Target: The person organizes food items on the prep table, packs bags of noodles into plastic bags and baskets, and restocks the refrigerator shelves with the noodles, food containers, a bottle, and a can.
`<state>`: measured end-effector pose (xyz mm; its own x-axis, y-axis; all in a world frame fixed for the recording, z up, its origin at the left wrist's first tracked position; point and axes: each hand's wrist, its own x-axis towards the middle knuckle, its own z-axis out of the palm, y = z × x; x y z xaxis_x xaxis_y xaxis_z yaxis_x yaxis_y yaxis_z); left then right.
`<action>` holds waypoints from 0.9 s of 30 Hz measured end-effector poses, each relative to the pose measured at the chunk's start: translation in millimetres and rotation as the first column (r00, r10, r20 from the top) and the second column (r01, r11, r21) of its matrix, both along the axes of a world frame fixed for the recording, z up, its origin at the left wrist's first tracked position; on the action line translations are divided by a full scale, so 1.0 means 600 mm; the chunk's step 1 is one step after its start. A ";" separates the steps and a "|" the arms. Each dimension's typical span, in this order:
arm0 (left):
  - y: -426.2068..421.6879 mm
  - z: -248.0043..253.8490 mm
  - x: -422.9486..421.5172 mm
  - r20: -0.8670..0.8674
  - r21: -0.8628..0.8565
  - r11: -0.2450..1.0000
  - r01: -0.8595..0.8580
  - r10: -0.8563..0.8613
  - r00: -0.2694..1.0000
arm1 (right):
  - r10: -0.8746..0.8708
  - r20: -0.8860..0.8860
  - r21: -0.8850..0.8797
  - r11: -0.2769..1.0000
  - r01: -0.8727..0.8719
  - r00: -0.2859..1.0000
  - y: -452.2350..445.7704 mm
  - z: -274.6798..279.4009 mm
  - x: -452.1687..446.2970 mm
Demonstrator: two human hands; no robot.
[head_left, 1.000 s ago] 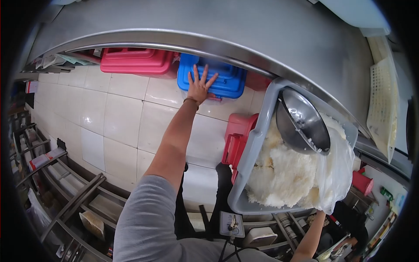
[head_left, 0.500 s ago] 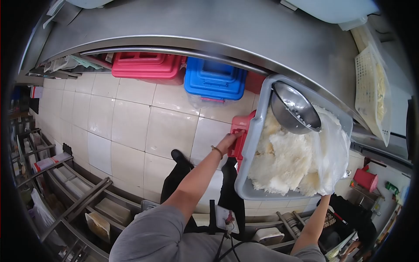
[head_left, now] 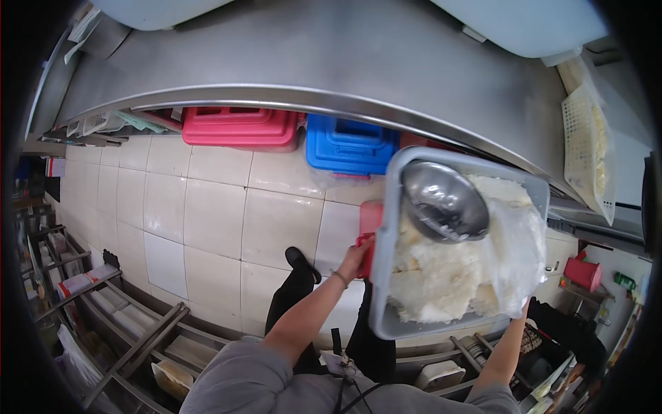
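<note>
A large grey tub holds a pile of white, rice-like food, with a metal bowl lying tilted on it. Clear plastic covers the right part of the pile. My right hand is at the tub's near right corner, gripping its edge, with most fingers hidden by the rim and plastic. Just left of the tub, my left hand is closed on the edge or handle of a red container, which the tub partly hides.
A steel counter runs across the top. Below its edge stand a pink-lidded bin and a blue-lidded bin. Metal racks line the lower left. At right are a white basket and a red container.
My left hand has left the blue lid and closed on the red container. The grey tub has shifted left relative to the counter and blue bin, with my right hand still at its corner.
</note>
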<state>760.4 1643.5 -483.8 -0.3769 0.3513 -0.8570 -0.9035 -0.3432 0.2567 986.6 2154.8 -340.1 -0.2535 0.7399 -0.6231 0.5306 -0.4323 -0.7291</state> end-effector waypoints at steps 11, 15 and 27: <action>-0.374 -0.033 -0.094 -0.296 -0.070 0.997 0.018 -0.038 0.954 | 0.250 -0.075 -0.233 0.937 -0.261 0.965 -0.366 0.033 -0.071; -0.541 -0.009 -0.171 -0.276 -0.116 0.992 0.046 -0.077 0.958 | 0.332 0.020 -0.453 0.844 -0.288 0.943 -0.521 0.076 -0.124; -0.980 0.101 -0.262 -0.129 -0.378 0.910 0.173 -0.237 0.963 | 0.680 0.042 -0.667 0.565 -0.486 0.732 -0.812 0.098 -0.272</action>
<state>603.3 1055.5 -423.5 -0.4798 0.1160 -0.8697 -0.8761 -0.0106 0.4820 823.7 1667.5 -281.3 -0.2480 -0.0457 -0.9677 0.9464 -0.2247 -0.2319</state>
